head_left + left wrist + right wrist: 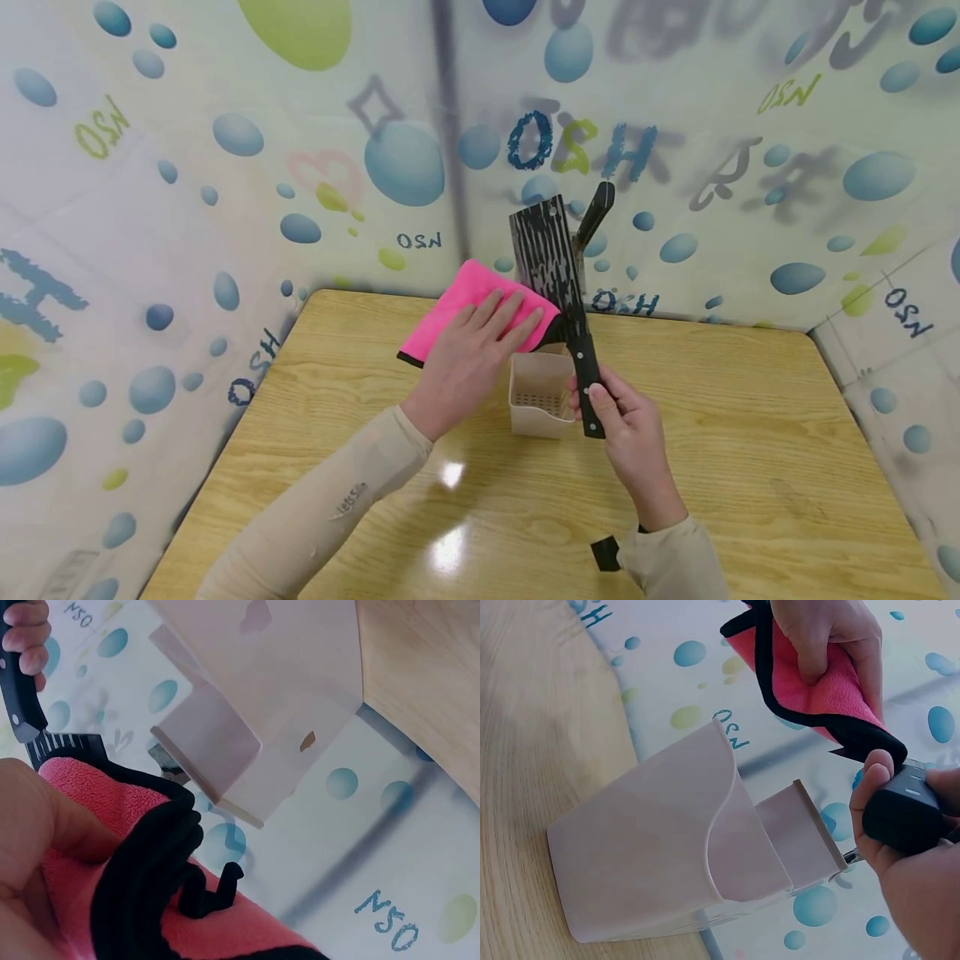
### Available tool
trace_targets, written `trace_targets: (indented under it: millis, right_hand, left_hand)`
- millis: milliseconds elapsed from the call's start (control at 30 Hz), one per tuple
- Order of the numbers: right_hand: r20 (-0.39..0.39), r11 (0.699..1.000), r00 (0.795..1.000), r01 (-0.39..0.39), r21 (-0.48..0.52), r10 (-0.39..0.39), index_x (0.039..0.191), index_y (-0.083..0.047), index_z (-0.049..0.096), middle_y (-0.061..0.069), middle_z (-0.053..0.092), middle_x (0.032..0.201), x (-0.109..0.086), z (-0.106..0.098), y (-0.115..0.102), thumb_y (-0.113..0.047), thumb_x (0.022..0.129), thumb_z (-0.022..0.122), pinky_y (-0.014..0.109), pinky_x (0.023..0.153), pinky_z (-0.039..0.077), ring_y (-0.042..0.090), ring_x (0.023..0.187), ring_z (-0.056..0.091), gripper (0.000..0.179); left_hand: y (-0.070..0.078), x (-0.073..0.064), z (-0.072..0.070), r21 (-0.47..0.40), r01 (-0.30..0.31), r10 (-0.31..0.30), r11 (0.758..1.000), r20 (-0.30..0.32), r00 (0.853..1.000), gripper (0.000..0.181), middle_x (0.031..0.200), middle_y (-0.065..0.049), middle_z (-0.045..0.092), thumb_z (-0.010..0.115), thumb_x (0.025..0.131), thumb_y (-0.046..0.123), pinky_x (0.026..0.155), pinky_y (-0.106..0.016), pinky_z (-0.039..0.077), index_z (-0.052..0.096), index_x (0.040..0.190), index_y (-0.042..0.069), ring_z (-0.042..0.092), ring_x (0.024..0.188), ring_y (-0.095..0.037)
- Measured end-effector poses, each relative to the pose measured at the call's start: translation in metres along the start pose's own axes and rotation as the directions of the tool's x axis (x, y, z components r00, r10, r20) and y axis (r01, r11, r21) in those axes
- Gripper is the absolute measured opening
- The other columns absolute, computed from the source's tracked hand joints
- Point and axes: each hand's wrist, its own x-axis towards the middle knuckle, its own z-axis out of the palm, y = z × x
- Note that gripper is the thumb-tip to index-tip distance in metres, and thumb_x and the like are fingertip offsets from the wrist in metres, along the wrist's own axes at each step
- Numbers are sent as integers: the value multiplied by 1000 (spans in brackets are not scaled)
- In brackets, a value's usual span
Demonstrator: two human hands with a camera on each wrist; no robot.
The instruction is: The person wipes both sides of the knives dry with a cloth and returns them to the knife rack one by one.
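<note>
A cleaver (546,250) with a dark, streaked blade and a black riveted handle stands tilted, blade up, above the table. My right hand (632,433) grips its handle, thumb along the side. A pink cloth (459,292) with black edging lies against the blade's left side near the handle. My left hand (472,354) holds this cloth, its fingers spread over it; the left wrist view shows the thumb (82,829) pressing into the folds. Cloth covers part of the blade in both wrist views.
Behind the cleaver, a beige knife holder (542,423) with a perforated bottom stands on the wooden table (750,450). A second black handle (597,212) rises at its back. Patterned sheeting (300,167) surrounds the table. A small black piece (605,553) is beside the right sleeve.
</note>
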Motion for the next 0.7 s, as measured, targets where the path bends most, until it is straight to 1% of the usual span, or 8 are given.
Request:
trace_targets:
  millis: [67, 200, 233, 300, 433, 567, 633, 700]
  right_hand:
    - [12, 1000, 1000, -2, -11, 2, 135, 10, 60, 3, 71, 101, 0, 0, 1, -10, 110, 48, 26, 80, 63, 17, 86, 69, 34]
    - [30, 1000, 1000, 2, -21, -2, 135, 11, 59, 15, 70, 102, -1, 0, 3, -10, 110, 47, 24, 78, 63, 18, 84, 69, 34]
    - [31, 1000, 1000, 1, -23, 0, 135, 10, 59, 16, 70, 102, -2, 0, 4, -10, 110, 47, 24, 78, 63, 19, 84, 69, 34]
    - [36, 1000, 999, -2, -26, 3, 136, 9, 59, 15, 70, 102, -2, 0, 5, -9, 110, 48, 24, 78, 62, 19, 83, 69, 34]
    - [51, 1000, 999, -3, -30, 4, 137, 9, 59, 4, 71, 101, -4, 1, 6, -9, 110, 48, 24, 78, 62, 18, 84, 69, 34]
    - [71, 1000, 997, 2, -16, -1, 136, 10, 59, 10, 72, 104, -5, 2, 6, -9, 110, 48, 25, 78, 63, 15, 85, 69, 34]
    - [81, 1000, 997, 4, -7, -4, 136, 11, 59, 9, 72, 105, -6, 2, 5, -8, 110, 47, 25, 79, 63, 13, 86, 69, 34]
    - [90, 1000, 996, 8, 0, -8, 136, 11, 59, 12, 71, 105, -6, 2, 5, -8, 110, 47, 25, 79, 63, 13, 86, 68, 34]
  left_hand:
    - [-2, 1, 0, -2, 13, -13, 1000, -6, 1000, 57, 155, -15, 51, 58, 99, 0, 119, -44, 41, 51, 154, 14, 49, 142, -35]
    - [-6, 2, -1, 0, 35, -35, 999, -23, 999, 56, 155, -15, 52, 59, 100, 1, 118, -44, 43, 52, 153, 14, 51, 141, -35]
    - [-7, 2, -1, 0, 41, -41, 999, -28, 999, 56, 154, -15, 52, 59, 100, 1, 117, -44, 44, 52, 153, 14, 51, 141, -35]
    - [-9, 3, -1, 0, 52, -52, 999, -37, 998, 56, 154, -15, 53, 60, 100, 0, 117, -43, 44, 53, 153, 14, 52, 140, -35]
    - [-12, 4, 0, -11, 72, -72, 997, -62, 995, 56, 152, -15, 54, 59, 99, -2, 116, -43, 45, 54, 152, 14, 53, 139, -35]
    - [-16, 5, 1, -36, 89, -92, 995, -91, 992, 55, 152, -15, 55, 58, 99, -3, 116, -44, 45, 55, 151, 15, 54, 138, -35]
    - [-19, 6, 0, -46, 99, -103, 994, -94, 990, 54, 152, -15, 54, 58, 100, -3, 116, -44, 45, 56, 151, 15, 54, 138, -35]
    - [-21, 7, 0, -49, 109, -113, 993, -96, 989, 53, 152, -15, 54, 57, 100, -2, 115, -44, 46, 56, 151, 15, 55, 138, -35]
